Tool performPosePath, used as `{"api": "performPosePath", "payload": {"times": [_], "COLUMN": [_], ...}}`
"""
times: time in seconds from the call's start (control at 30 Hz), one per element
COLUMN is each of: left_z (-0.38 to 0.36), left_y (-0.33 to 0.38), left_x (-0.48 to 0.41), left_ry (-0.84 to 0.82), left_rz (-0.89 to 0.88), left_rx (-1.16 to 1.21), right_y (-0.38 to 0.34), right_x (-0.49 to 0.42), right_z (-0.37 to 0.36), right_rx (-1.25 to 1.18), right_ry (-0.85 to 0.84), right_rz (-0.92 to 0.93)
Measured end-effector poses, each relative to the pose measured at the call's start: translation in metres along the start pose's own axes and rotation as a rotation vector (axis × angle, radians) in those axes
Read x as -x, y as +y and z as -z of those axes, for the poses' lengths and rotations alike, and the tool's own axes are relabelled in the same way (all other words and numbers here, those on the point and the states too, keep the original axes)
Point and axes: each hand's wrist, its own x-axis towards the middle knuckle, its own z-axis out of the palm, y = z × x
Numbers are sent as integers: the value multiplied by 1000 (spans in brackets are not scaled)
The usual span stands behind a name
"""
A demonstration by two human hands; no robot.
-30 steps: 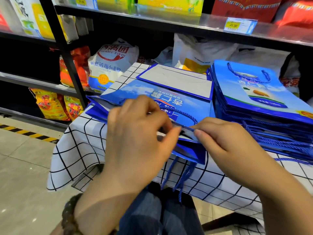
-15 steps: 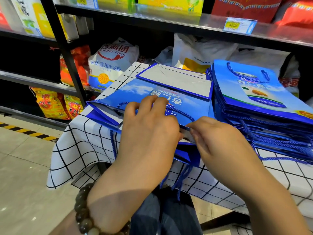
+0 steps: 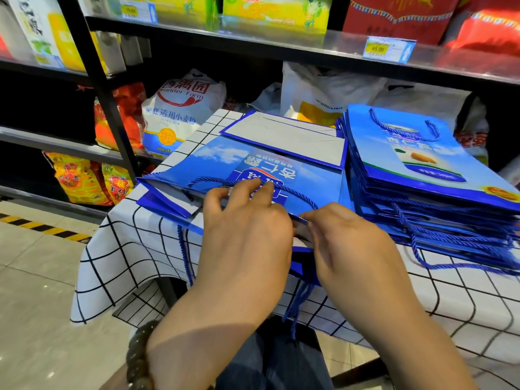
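A blue paper gift bag [image 3: 306, 178] with a rope handle lies flat on the checked tablecloth [image 3: 126, 249], its mouth toward me and its white base flap folded up at the far end. My left hand [image 3: 247, 229] rests on the near rim, fingers curled over the top edge by the handle. My right hand [image 3: 346, 243] pinches the same rim just to the right. More flat blue bags lie under this one, their cords hanging off the table's front edge.
A tall stack of flat blue bags [image 3: 427, 175] sits at the right on the table. Black shop shelves [image 3: 281, 49] stand behind, with a flour sack [image 3: 180, 114], red and yellow packets and a price tag [image 3: 388, 49]. Tiled floor lies to the left.
Both hands have slid forward along the bag's near rim. My left hand's fingers reach further over the top edge, and the bag's mouth at the left has spread wider.
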Motion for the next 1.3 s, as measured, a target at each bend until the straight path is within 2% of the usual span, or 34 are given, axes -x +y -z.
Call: {"api": "performPosePath", "payload": {"times": [0.27, 0.4, 0.5, 0.6, 0.73, 0.8, 0.93, 1.07, 1.13, 1.23, 1.3], "left_z": [6, 13, 10, 5, 8, 7, 0, -6, -5, 2, 6], "left_y": [-15, -29, -35, -40, -44, -47, -49, -43, -40, -37, -34], "left_x": [3, 6, 10, 14, 19, 20, 20, 14, 11, 3, -2], "left_ry": [-69, -110, -79, -66, -136, -154, -121, -75, -51, -36, -25], "left_rz": [-189, -260, -295, -303, -185, -149, -200, -278, -314, -304, -279], "left_rx": [-2, 86, 149, 177, 379, 402, 225, 108, 75, 83, 89], "right_y": [4, 8, 13, 14, 15, 14, 13, 16, 19, 19, 15], "right_x": [1, 0, -5, -10, -15, -16, -14, -13, -10, -6, -2], "right_z": [1, 8, 6, 1, -1, -5, -8, -8, -10, -9, -9], "right_rx": [-45, -235, -355, -321, -283, -218, -208, -353, -386, -401, -506], "right_ry": [-18, -150, -265, -359, -333, -291, -144, -108, -33, 251, 480], "right_rz": [-35, -92, -96, -77, -60, -65, -151, -155, -133, -100, -108]}}
